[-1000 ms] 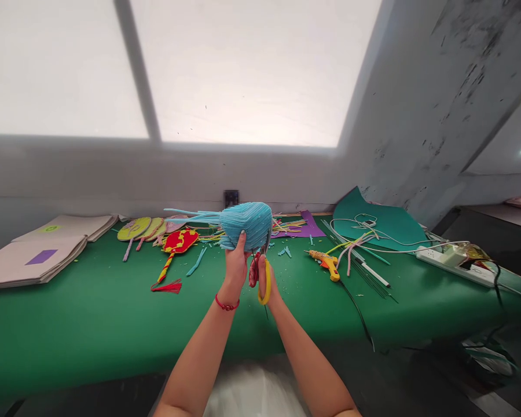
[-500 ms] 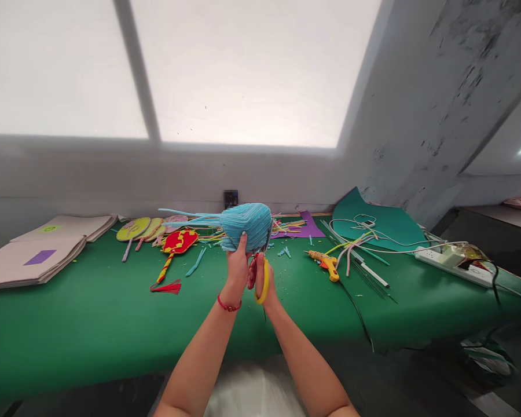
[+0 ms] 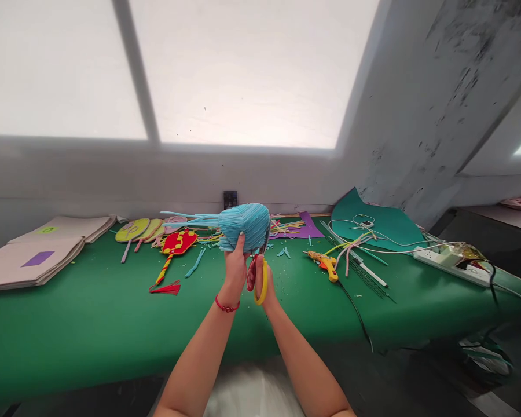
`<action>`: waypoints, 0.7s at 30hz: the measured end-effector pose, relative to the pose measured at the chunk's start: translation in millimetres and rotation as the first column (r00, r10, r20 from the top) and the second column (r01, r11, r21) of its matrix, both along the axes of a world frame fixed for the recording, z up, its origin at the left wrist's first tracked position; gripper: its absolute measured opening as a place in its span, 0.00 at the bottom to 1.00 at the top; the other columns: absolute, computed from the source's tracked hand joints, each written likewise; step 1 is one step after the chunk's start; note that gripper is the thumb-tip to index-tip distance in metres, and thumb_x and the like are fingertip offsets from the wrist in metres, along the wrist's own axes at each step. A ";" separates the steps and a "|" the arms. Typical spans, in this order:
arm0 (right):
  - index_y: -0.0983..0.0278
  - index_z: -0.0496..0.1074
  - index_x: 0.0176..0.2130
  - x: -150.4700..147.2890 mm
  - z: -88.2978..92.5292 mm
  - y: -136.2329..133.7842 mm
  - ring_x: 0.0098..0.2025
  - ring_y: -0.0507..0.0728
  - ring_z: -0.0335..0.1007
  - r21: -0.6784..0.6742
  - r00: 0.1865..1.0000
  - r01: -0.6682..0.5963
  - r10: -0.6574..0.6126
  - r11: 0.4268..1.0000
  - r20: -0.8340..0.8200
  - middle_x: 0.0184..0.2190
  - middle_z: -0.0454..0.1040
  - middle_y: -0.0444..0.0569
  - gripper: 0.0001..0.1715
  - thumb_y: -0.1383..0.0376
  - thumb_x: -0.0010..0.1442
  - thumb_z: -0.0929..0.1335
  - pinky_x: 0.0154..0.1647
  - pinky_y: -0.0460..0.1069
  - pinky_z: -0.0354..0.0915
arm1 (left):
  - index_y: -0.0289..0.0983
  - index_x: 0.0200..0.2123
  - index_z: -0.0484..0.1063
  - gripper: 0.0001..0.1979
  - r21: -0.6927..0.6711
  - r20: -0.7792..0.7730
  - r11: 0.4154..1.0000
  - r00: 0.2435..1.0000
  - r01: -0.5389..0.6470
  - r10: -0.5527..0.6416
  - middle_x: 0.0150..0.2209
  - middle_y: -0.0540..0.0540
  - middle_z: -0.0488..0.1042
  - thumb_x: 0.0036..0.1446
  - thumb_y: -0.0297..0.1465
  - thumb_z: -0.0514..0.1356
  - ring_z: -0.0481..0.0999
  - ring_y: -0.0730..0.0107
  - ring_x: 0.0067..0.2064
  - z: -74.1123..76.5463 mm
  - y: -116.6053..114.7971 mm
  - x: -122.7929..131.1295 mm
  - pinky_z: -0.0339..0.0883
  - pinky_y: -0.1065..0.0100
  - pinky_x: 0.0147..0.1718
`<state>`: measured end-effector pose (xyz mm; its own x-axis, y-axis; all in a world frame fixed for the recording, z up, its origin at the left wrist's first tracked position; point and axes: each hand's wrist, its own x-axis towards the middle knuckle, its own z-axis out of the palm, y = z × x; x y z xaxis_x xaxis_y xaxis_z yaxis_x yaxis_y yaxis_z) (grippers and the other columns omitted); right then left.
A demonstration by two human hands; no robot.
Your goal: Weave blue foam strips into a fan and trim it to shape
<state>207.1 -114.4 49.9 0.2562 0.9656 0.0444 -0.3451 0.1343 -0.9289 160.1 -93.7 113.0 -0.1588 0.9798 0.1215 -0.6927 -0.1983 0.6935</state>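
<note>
My left hand (image 3: 236, 267) grips a light-blue piece made of rows of pipe cleaners (image 3: 244, 225), its thumb lying on the near face. Several long blue pipe cleaner ends stick out of the piece to the left. In my right hand (image 3: 265, 284) are scissors with yellow handles (image 3: 260, 285); their blades lie along the right edge of the blue piece. Whether the blades are closed is hard to make out. Behind and below the piece lie blue offcuts (image 3: 285, 252) on the green table (image 3: 125, 324).
A yellow glue gun (image 3: 327, 266) with a black cord lies right of my hands, beside loose pipe cleaners and wires. Left are a red-and-yellow fan (image 3: 178, 242), paler fans (image 3: 132, 230) and stacked boards (image 3: 30, 263). A power strip (image 3: 454, 267) sits at the right.
Almost nothing differs. Both hands hold the same piece and scissors in nearly the same place; the whole view has shifted very slightly.
</note>
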 end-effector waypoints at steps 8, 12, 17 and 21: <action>0.61 0.56 0.25 8.3 6.2 1.8 0.12 0.46 0.51 0.043 1.000 0.021 -0.022 0.999 0.005 0.14 0.56 0.35 0.38 0.29 0.43 0.60 0.11 0.43 0.56 | 0.42 0.52 0.71 0.23 -0.013 0.046 1.000 0.999 0.010 -0.010 0.54 0.43 0.73 0.51 0.33 0.67 0.74 0.59 0.52 -1.0 3.1 -1.7 0.72 0.62 0.47; 0.61 0.59 0.27 9.2 1.0 2.1 0.12 0.46 0.52 0.016 0.999 0.017 -0.017 1.000 0.041 0.15 0.60 0.36 0.38 0.30 0.45 0.61 0.11 0.43 0.57 | 0.41 0.53 0.70 0.23 0.005 0.053 1.000 0.999 0.014 -0.014 0.56 0.43 0.71 0.53 0.33 0.66 0.74 0.60 0.53 1.3 0.7 -0.6 0.72 0.62 0.47; 0.61 0.61 0.27 9.0 -6.5 2.7 0.14 0.46 0.54 0.017 0.997 0.021 -0.023 1.000 0.071 0.16 0.63 0.37 0.35 0.33 0.45 0.65 0.11 0.43 0.56 | 0.42 0.53 0.70 0.23 -0.005 0.067 1.000 0.998 -0.001 0.001 0.56 0.42 0.71 0.53 0.33 0.65 0.74 0.60 0.53 3.7 -0.5 -2.1 0.72 0.61 0.49; 0.61 0.61 0.27 8.0 -7.8 4.4 0.14 0.46 0.54 0.007 0.996 0.022 -0.023 1.000 0.081 0.16 0.63 0.37 0.33 0.35 0.46 0.65 0.11 0.42 0.54 | 0.40 0.53 0.70 0.23 -0.019 0.076 1.000 0.997 -0.003 0.004 0.55 0.41 0.72 0.53 0.33 0.66 0.74 0.61 0.52 2.0 1.2 -2.1 0.71 0.62 0.50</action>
<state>215.1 -110.0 42.1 0.2733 0.9592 0.0721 -0.2658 0.1473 -0.9527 158.0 -92.4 114.9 -0.1703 0.9812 0.0907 -0.7428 -0.1883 0.6425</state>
